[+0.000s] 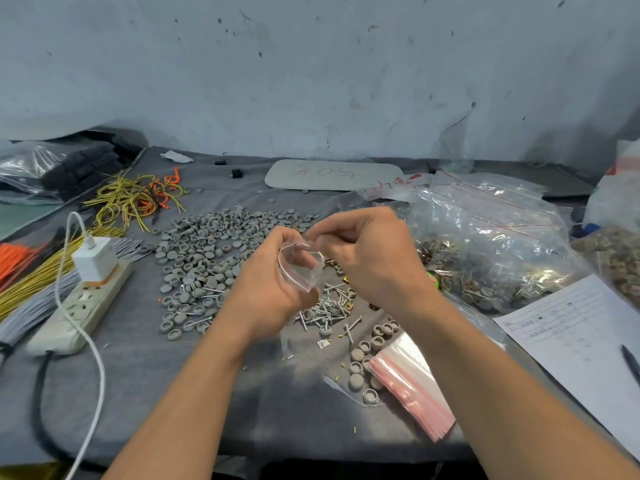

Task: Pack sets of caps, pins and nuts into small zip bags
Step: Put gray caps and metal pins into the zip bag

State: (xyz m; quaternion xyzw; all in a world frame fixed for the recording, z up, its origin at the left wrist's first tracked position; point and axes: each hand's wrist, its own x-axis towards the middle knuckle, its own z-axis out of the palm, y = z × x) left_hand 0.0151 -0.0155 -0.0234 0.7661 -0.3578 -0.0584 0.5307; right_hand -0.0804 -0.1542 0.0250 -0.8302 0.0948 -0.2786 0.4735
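A small clear zip bag point(300, 264) with a red strip is held above the table's middle. My left hand point(268, 278) grips its near side. My right hand point(367, 251) pinches its top edge, and the mouth gapes open. Under the hands lies a heap of silver pins point(325, 311). A broad spread of grey caps point(207, 251) covers the cloth to the left. A few brass nuts point(346, 280) show by the pins. A stack of empty zip bags point(412, 386) lies at the near right, with several caps point(363, 362) beside it.
A white power strip point(81, 306) with a charger and cable sits at the left, beside bundles of yellow, grey and orange wires point(135, 199). A large clear bag of packed sets point(485, 237) fills the right. A paper sheet point(575, 341) and pen lie at the far right.
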